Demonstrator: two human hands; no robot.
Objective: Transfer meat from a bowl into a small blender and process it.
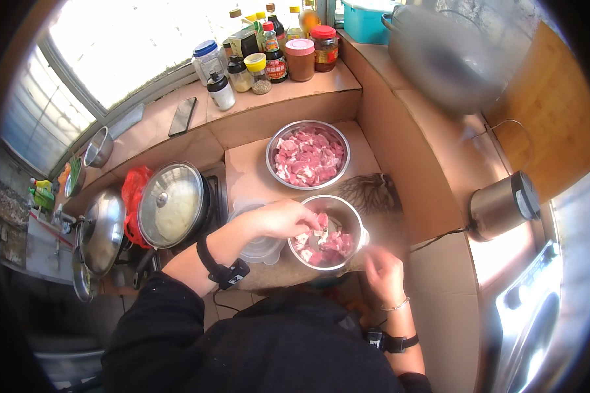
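Observation:
My left hand reaches over the rim of a metal pot, its fingertips pinched at a piece of raw meat. More cut raw meat lies in the bottom of the pot. Just outside the pot's white side handle is my right hand, blurred, so its grip is unclear. Behind the pot stands a round steel basin filled with chunks of raw pink meat. A clear plastic container is partly hidden beneath my left forearm.
Left of the counter, a glass-lidded pan sits on the stove beside a red plastic bag. Seasoning jars and bottles crowd the window ledge, near a phone. An electric kettle stands on the right ledge.

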